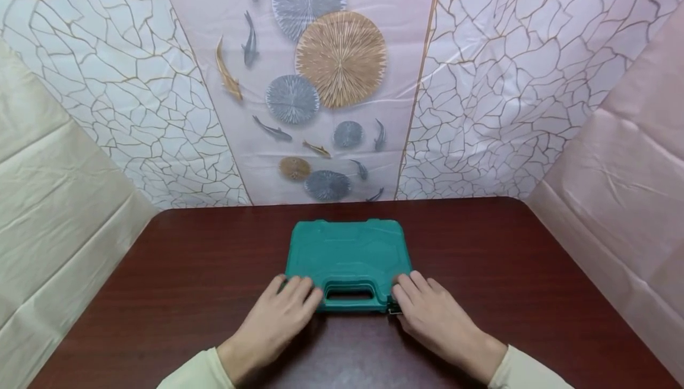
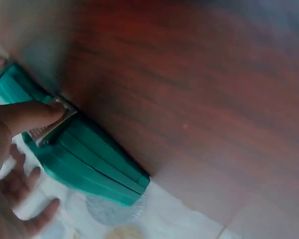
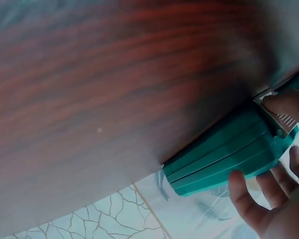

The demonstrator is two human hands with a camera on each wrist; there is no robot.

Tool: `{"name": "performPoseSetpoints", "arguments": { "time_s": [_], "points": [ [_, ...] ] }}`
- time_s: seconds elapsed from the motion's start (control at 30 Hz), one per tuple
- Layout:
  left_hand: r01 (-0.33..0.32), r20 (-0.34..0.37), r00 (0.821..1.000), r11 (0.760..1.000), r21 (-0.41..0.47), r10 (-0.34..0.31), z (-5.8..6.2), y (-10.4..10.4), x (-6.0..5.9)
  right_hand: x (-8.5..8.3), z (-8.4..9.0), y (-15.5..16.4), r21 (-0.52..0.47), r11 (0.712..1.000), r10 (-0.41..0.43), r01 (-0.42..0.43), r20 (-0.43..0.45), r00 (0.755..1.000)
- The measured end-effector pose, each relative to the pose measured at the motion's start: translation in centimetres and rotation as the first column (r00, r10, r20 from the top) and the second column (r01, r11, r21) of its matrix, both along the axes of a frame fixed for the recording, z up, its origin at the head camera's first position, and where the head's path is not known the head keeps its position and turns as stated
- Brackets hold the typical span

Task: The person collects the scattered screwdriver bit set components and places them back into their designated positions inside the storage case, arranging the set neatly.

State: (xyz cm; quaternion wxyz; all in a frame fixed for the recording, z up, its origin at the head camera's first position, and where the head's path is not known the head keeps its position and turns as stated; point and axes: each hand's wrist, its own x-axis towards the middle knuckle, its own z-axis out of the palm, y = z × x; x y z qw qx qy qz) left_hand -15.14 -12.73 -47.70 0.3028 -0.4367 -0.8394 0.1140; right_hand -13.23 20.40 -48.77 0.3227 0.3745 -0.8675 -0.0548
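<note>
dark wood-grain tabletop fills the scene, backed by a cracked-pattern wall cloth printed with fish and round leaves. the left hand rests on the near left corner of a green plastic case, its fingers laid over the lid and its thumb pressing a small metal latch on the front edge. the right hand mirrors it at the near right corner, fingers over the lid, thumb on the other metal latch. the two hands sit apart, on either side of the carry handle. the case lies flat and closed at the middle of the tabletop, handle toward the person. pale sleeves cover both wrists.
</note>
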Motion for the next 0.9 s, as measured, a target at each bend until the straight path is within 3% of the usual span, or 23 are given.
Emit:
{"name": "performPoseSetpoints", "arguments": {
  "time_s": [0.13, 0.27, 0.5, 0.67, 0.9],
  "points": [
    [-0.144, 0.148, 0.979, 0.989, 0.028, 0.139, 0.1, -0.3, -0.7, 0.0, -0.1, 0.2, -0.015, 0.999, -0.043, 0.044, 0.064, 0.997],
    [-0.167, 0.217, 0.961, 0.985, -0.048, 0.173, -0.3, -0.6, -0.7, -0.1, -0.2, 0.2, 0.046, 0.998, -0.049, 0.043, 0.133, 0.99],
    [-0.175, 0.182, 0.964, 0.979, -0.105, 0.192, -1.0, -0.5, -0.3, 0.0, -0.2, 0.4, 0.151, 0.988, -0.039, 0.019, 0.131, 0.991],
    [-0.158, 0.153, 0.973, 0.983, -0.096, 0.172, -1.2, -0.5, -0.5, -0.2, -0.2, 0.6, 0.138, 0.99, -0.02, 0.0, 0.145, 0.989],
    [-0.088, 0.106, 0.99, 0.996, -0.019, 0.09, -0.7, -0.8, -1.0, -0.8, 0.1, 1.0, 0.086, 0.995, 0.037, -0.049, 0.137, 0.99]
  ]
}}
